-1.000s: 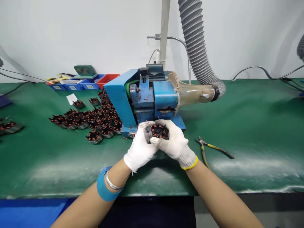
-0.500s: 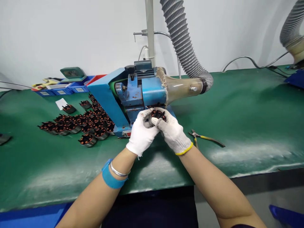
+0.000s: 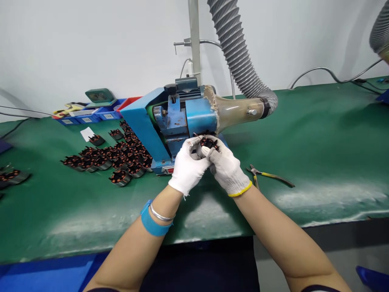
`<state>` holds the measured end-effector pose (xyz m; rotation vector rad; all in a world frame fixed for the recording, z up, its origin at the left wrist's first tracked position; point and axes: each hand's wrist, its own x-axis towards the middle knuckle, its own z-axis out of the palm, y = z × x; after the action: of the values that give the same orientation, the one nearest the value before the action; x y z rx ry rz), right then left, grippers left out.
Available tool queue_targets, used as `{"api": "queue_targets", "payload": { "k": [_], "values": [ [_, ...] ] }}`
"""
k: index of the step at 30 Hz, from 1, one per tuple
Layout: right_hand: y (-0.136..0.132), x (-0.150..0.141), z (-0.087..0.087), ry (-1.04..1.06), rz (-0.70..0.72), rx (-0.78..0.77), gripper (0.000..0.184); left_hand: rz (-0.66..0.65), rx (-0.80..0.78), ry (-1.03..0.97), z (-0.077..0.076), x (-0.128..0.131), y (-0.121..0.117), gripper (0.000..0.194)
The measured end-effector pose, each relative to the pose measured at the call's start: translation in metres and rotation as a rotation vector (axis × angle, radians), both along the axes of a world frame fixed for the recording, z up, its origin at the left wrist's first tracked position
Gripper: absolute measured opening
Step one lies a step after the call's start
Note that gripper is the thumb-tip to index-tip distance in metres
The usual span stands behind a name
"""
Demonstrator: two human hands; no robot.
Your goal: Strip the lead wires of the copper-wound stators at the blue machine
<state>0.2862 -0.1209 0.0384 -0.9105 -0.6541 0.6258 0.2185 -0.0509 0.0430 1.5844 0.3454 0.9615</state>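
Observation:
Both gloved hands hold one motor stator (image 3: 209,143), a dark ring with copper windings, at the front of the blue belt machine (image 3: 199,115). My left hand (image 3: 190,165), in a white glove, grips its left side, fingers curled around it. My right hand (image 3: 227,166), in a greyish knit glove with a yellow cuff, closes on its right side, thumb over the near edge. A thin wire end shows above the left fingertips. The gloves hide much of the stator, and whether it touches the machine I cannot tell.
Many similar stators (image 3: 120,177) stand left of the machine. Yellow-handled cutters (image 3: 270,176) lie to the right. Blue bins (image 3: 88,117) stand at the back left. A grey ribbed hose (image 3: 243,56) runs up from the machine's clear funnel (image 3: 238,112). More stators (image 3: 13,177) sit at the left edge.
The whole view has shifted, so the scene sits slightly further right and more stators show at the left edge. Both hands keep hold of the same stator, nearly in the same place by the machine.

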Motion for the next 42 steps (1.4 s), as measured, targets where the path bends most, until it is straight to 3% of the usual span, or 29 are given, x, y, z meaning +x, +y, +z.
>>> {"api": "queue_targets", "payload": {
  "k": [6,11,15,19,24,31,36,39,42],
  "values": [
    [-0.004,-0.004,-0.006,-0.233,-0.087,-0.154,0.052,-0.041,0.073,0.012,-0.011,-0.018,0.001,0.053],
    [-0.015,-0.013,-0.002,-0.598,0.031,-0.184,0.068,-0.030,0.141,0.028,-0.019,-0.056,0.010,0.056],
    [-0.021,-0.016,0.003,-0.866,-0.036,-0.142,0.055,-0.005,0.153,0.037,-0.018,-0.069,0.019,0.055],
    [-0.022,-0.017,0.003,-0.965,-0.115,-0.154,0.045,0.007,0.233,0.078,-0.015,-0.070,0.023,0.051],
    [-0.020,-0.021,-0.001,-0.827,-0.167,-0.236,0.040,0.020,0.199,0.130,-0.011,-0.068,0.022,0.049],
    [-0.016,-0.024,-0.005,-0.662,-0.133,-0.267,0.051,-0.032,0.090,0.128,-0.011,-0.066,0.021,0.053],
    [-0.017,-0.014,0.003,-0.214,0.143,-0.190,0.044,-0.017,0.043,0.118,-0.012,-0.066,0.022,0.059],
    [-0.017,-0.010,0.010,-0.092,0.138,-0.170,0.045,-0.003,0.002,0.082,-0.014,-0.066,0.024,0.062],
    [-0.014,-0.016,0.011,-0.083,0.131,-0.278,0.051,0.016,0.036,0.085,-0.015,-0.065,0.025,0.059]
  ]
}}
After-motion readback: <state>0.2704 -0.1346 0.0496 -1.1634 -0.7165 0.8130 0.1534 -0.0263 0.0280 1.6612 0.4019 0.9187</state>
